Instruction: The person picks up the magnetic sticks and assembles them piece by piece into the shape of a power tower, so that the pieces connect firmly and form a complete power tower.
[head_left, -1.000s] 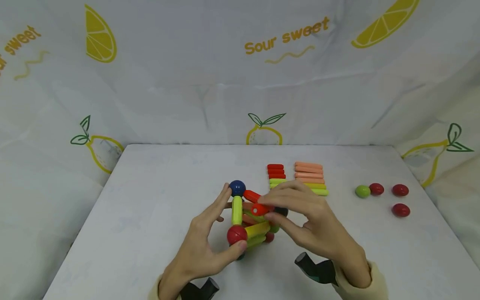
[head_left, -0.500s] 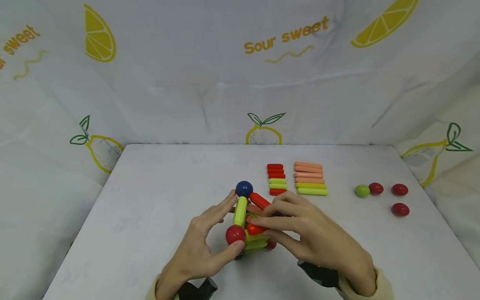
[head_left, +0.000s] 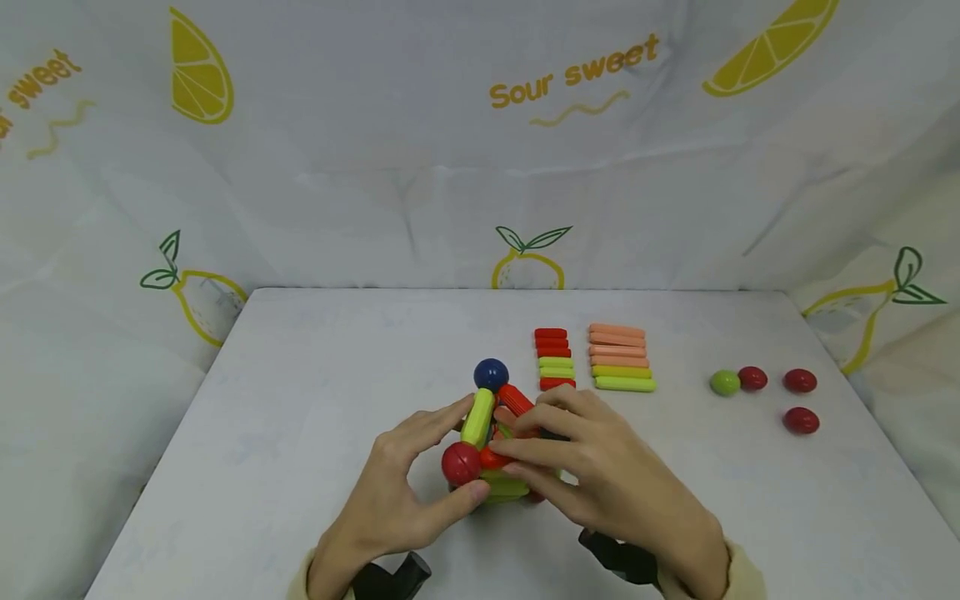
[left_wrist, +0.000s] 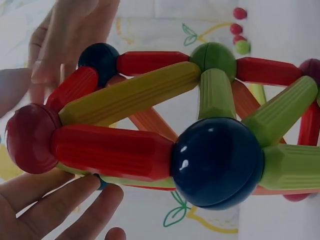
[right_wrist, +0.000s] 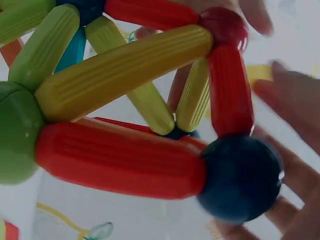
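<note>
A frame of ribbed magnetic rods and balls (head_left: 491, 429) stands on the white table (head_left: 300, 375) at centre front. It has a blue ball (head_left: 491, 374) at its far top and a red ball (head_left: 460, 463) at the near left. My left hand (head_left: 467, 452) grips it from the left, thumb under the red ball. My right hand (head_left: 525, 442) covers its right side, fingers curled on the rods. The left wrist view shows the frame (left_wrist: 165, 125) close up with fingers (left_wrist: 60, 205) beneath it. In the right wrist view the frame (right_wrist: 125, 100) fills the picture.
Behind the frame lie a stack of short red and green rods (head_left: 553, 358) and a stack of long orange and green rods (head_left: 620, 357). A green ball (head_left: 724, 382) and three red balls (head_left: 800, 380) sit at the right. Lemon-print cloth walls the table.
Both hands have turned and drawn the frame slightly nearer. My right hand has slid down and left over its rods, uncovering the short rod stack. The blue ball has shifted right.
</note>
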